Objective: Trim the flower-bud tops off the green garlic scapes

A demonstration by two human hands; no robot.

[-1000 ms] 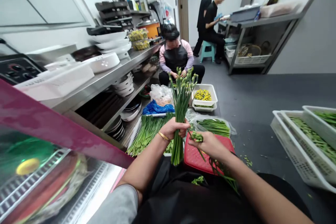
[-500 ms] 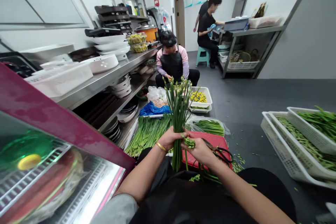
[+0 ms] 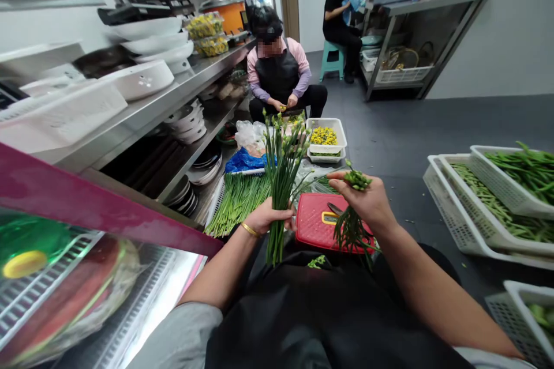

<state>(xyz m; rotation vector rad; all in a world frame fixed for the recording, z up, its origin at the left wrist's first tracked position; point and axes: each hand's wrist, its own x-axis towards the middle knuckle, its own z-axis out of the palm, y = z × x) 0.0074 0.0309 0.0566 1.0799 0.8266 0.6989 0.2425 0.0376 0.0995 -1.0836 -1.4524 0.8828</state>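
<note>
My left hand (image 3: 265,217) is closed around an upright bunch of flowering chives (image 3: 280,176), buds at the top and cut stalks below the fist. To the right, my right hand (image 3: 375,203) is raised and closed on a smaller bunch of chive buds (image 3: 357,180), whose stems hang down under the palm. One thin stalk near its fingertips reaches toward the left bunch. Under the right hand lies a red plastic lid or box (image 3: 312,220) with a yellow-edged patch. Scissors (image 3: 334,208) rest on it, partly hidden by the hanging stems. Bud bits (image 3: 317,262) lie on my black apron.
A basket of chives (image 3: 238,199) stands ahead on the left, before a seated co-worker (image 3: 279,72). Yellow flowers fill a white basket (image 3: 344,141). White baskets of green beans (image 3: 437,184) stand at right. A steel shelf (image 3: 142,101) and pink-framed fridge (image 3: 108,202) border the left.
My right hand has moved right and up, away from the left bunch, with the small bunch in it. The left hand keeps its hold. The view has tipped downward.
</note>
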